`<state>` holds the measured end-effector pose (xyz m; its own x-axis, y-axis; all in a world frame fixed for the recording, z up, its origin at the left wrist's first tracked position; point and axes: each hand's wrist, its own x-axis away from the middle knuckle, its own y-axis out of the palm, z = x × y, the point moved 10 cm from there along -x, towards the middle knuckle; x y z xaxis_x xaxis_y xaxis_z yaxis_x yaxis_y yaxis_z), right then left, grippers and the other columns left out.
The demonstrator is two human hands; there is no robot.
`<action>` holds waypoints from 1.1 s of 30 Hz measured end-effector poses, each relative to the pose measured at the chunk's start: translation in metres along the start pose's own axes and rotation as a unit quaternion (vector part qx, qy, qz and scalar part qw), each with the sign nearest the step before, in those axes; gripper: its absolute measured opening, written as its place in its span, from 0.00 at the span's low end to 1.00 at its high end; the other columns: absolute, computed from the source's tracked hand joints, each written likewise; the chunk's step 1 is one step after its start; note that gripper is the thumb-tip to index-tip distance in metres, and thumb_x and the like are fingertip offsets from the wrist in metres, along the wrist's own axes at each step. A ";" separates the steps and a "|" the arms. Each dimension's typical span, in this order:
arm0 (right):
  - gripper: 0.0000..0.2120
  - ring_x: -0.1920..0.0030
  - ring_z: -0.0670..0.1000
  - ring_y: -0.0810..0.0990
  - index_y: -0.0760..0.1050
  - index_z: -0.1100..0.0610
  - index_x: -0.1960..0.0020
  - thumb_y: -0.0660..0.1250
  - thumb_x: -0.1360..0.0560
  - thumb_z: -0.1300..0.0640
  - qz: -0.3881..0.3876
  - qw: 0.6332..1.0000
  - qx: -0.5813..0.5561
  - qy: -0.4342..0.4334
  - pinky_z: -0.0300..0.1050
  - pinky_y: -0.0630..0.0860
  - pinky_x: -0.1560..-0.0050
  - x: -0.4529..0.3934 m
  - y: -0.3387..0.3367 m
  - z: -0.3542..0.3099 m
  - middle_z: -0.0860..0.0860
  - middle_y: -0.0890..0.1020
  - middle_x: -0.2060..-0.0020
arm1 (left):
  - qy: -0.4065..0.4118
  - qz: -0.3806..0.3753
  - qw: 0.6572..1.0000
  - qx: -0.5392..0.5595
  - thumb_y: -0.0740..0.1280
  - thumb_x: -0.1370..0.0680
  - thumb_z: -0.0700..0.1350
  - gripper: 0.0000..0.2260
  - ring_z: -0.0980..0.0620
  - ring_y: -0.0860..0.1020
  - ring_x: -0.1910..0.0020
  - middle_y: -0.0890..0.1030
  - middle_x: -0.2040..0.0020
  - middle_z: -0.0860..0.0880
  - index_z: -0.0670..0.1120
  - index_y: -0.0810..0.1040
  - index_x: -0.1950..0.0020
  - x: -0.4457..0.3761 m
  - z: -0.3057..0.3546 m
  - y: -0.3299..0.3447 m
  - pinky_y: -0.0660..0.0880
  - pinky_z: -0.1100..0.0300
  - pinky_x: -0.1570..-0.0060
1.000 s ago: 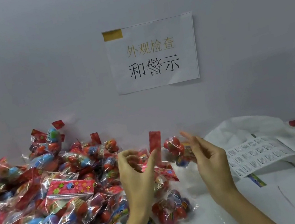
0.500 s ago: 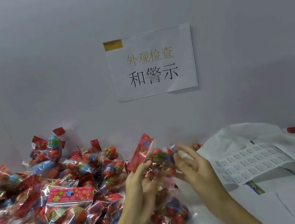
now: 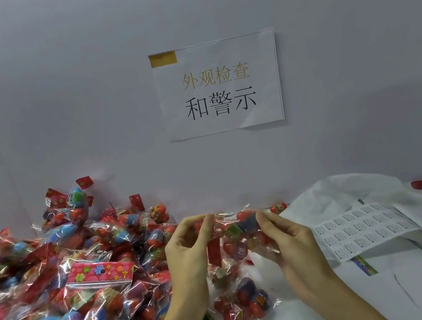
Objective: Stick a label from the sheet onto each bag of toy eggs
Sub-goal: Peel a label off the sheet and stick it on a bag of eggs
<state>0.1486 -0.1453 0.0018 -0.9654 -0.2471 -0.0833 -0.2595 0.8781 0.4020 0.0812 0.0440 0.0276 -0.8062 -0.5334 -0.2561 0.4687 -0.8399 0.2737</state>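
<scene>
Bag pile (image 3: 57, 285) left — label sheet (image 3: 363, 229) right.

A: Around the label sheet (image 3: 363, 229), where can a hand pass?

B: Toward the person from the sheet, the white table (image 3: 397, 296) is bare. Left of the sheet, both hands (left hand (image 3: 189, 251), right hand (image 3: 288, 239)) hold one bag (image 3: 241, 235) in the air, and the big pile of bags (image 3: 57, 285) blocks farther left.

A: Behind the sheet?

B: Crumpled white plastic (image 3: 350, 189), then the wall (image 3: 358, 77).
</scene>
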 end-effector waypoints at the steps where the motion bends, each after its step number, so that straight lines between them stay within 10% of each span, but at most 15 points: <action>1: 0.14 0.47 0.53 0.88 0.88 0.56 0.44 0.74 0.26 0.51 0.007 1.000 -0.021 0.014 0.46 0.85 0.52 -0.001 -0.002 0.003 0.55 0.88 0.48 | 0.002 0.003 1.000 -0.002 0.76 0.27 0.54 0.10 0.50 0.83 0.56 0.85 0.56 0.47 0.49 0.86 0.52 0.001 -0.001 0.002 0.81 0.63 0.55; 8: 0.21 0.46 0.61 0.87 0.80 0.60 0.38 0.74 0.24 0.47 -0.052 0.998 0.006 0.030 0.57 0.85 0.47 0.001 0.011 0.003 0.59 0.87 0.47 | -0.031 0.077 0.996 -0.028 0.72 0.21 0.48 0.05 0.45 0.84 0.46 0.86 0.51 0.49 0.49 0.83 0.46 0.003 -0.018 -0.012 0.81 0.51 0.46; 14: 0.18 0.60 0.50 0.88 0.86 0.49 0.50 0.69 0.26 0.36 -0.007 0.968 0.215 -0.128 0.44 0.84 0.59 0.008 0.006 -0.025 0.48 0.88 0.60 | -0.074 -0.105 0.988 -0.083 0.71 0.25 0.62 0.18 0.43 0.85 0.51 0.87 0.51 0.46 0.49 0.87 0.48 0.006 -0.020 0.022 0.83 0.52 0.47; 18: 0.24 0.58 0.60 0.87 0.86 0.58 0.52 0.63 0.19 0.39 -0.028 0.964 0.238 -0.119 0.62 0.84 0.53 0.003 0.009 -0.019 0.57 0.87 0.61 | -0.042 -0.072 0.996 -0.043 0.73 0.25 0.59 0.16 0.50 0.84 0.54 0.86 0.55 0.45 0.47 0.88 0.53 0.007 -0.010 0.019 0.81 0.61 0.51; 22: 0.23 0.62 0.43 0.81 0.87 0.53 0.51 0.60 0.20 0.38 0.023 0.891 0.379 -0.248 0.30 0.75 0.61 0.013 0.008 -0.045 0.43 0.82 0.64 | -0.011 -0.048 0.998 -0.040 0.73 0.27 0.59 0.14 0.56 0.83 0.48 0.85 0.49 0.51 0.51 0.90 0.54 0.004 0.000 0.015 0.79 0.66 0.50; 25: 0.14 0.72 0.43 0.76 0.84 0.46 0.40 0.63 0.18 0.44 0.034 0.900 0.367 -0.232 0.32 0.73 0.69 0.012 0.002 -0.047 0.42 0.78 0.73 | 0.044 -0.036 0.996 -0.071 0.74 0.26 0.55 0.10 0.56 0.84 0.52 0.86 0.53 0.51 0.51 0.90 0.56 0.009 0.009 0.017 0.79 0.67 0.53; 29: 0.21 0.53 0.42 0.85 0.73 0.41 0.30 0.65 0.22 0.39 -0.046 0.946 0.297 -0.122 0.40 0.82 0.49 0.010 0.012 -0.023 0.46 0.84 0.54 | 0.054 0.037 0.994 -0.087 0.72 0.25 0.58 0.11 0.55 0.85 0.57 0.87 0.58 0.50 0.53 0.90 0.55 0.012 0.011 0.004 0.79 0.67 0.57; 33: 0.26 0.43 0.38 0.84 0.71 0.40 0.31 0.70 0.27 0.35 -0.106 0.951 0.273 -0.097 0.32 0.79 0.44 0.018 0.033 -0.006 0.37 0.85 0.44 | -0.013 -0.111 0.993 -0.030 0.60 0.18 0.60 0.21 0.49 0.87 0.49 0.88 0.49 0.47 0.52 0.89 0.47 0.017 0.003 0.033 0.82 0.63 0.50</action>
<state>0.1228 -0.1231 0.0194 -0.8629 -0.4078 -0.2985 -0.3719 0.9123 -0.1714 0.0820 0.0074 0.0352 -0.9005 -0.3328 -0.2798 0.2989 -0.9412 0.1574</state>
